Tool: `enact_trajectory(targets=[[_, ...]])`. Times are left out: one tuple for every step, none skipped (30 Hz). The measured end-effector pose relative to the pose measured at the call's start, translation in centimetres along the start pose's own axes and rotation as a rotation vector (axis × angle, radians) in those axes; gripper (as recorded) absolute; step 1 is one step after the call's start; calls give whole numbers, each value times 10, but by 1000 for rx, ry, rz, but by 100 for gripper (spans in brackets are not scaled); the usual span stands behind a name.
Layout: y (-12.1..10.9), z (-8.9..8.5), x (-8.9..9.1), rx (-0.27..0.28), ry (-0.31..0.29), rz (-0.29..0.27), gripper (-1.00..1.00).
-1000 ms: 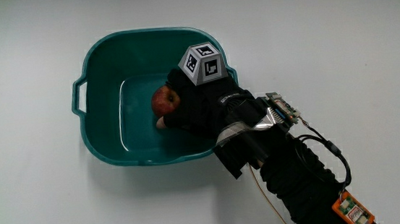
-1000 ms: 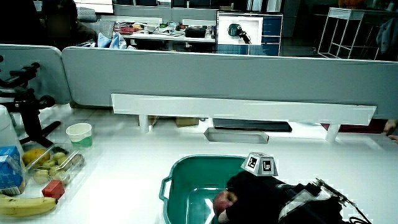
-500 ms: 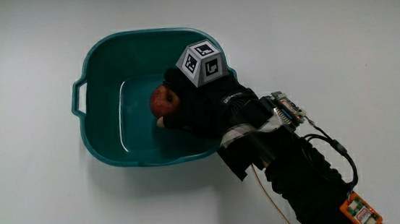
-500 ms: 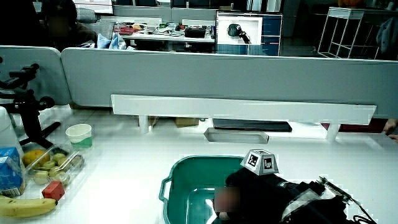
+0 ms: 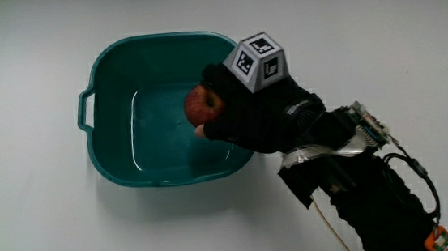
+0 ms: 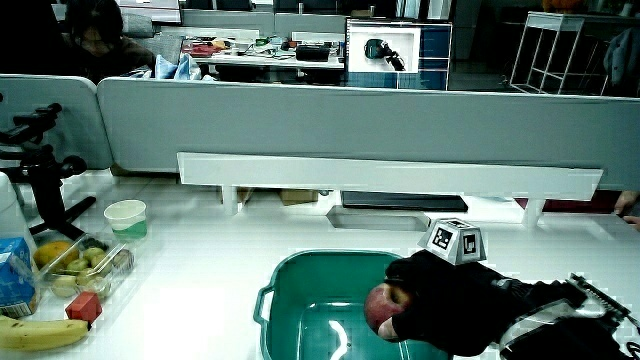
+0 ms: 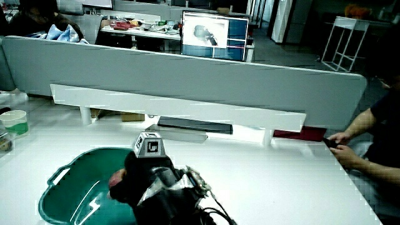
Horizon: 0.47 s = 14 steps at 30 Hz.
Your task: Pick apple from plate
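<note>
A red apple (image 5: 203, 105) is held in the fingers of the gloved hand (image 5: 243, 116), lifted over a teal basin (image 5: 103, 67) with handles rather than a plate. The patterned cube (image 5: 256, 58) sits on the back of the hand. In both side views the apple (image 6: 379, 305) (image 7: 117, 181) hangs above the basin's inside, with the hand (image 6: 440, 305) (image 7: 145, 178) curled around it. The basin (image 6: 300, 268) (image 7: 59, 190) holds nothing else that I can see. The forearm reaches in over the basin's rim nearest the person.
In a side view a paper cup (image 6: 126, 216), a clear tray of fruit (image 6: 82, 266), a banana (image 6: 42, 331), a blue carton (image 6: 14, 272) and a black stand (image 6: 42, 170) are grouped at the table's edge. A low white partition (image 6: 390, 176) runs along the table.
The hand has risen with the apple in its grasp, lifting it off the basin's floor and moving toward the basin's rim.
</note>
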Motion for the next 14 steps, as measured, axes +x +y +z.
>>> enact_trajectory(targets=[[-2,2,3,0,17,-2,100],[-3,3,7,-2,17,-3,100],[-7,7,8,7,45,1,100],[-7,6,13,-3,18,-14,100],[-11,10,14,11,20,-16,100],[-13,12,18,18,27,-21,100],[-15,13,21,25,34,-26,100],[-19,17,23,44,24,-45,100],[-19,16,29,25,30,-47,100],[-21,18,32,34,29,-56,100],[-22,18,37,27,34,-61,100],[-25,21,38,44,22,-72,100],[-25,20,43,42,9,-82,100],[-28,24,45,46,61,-60,100]])
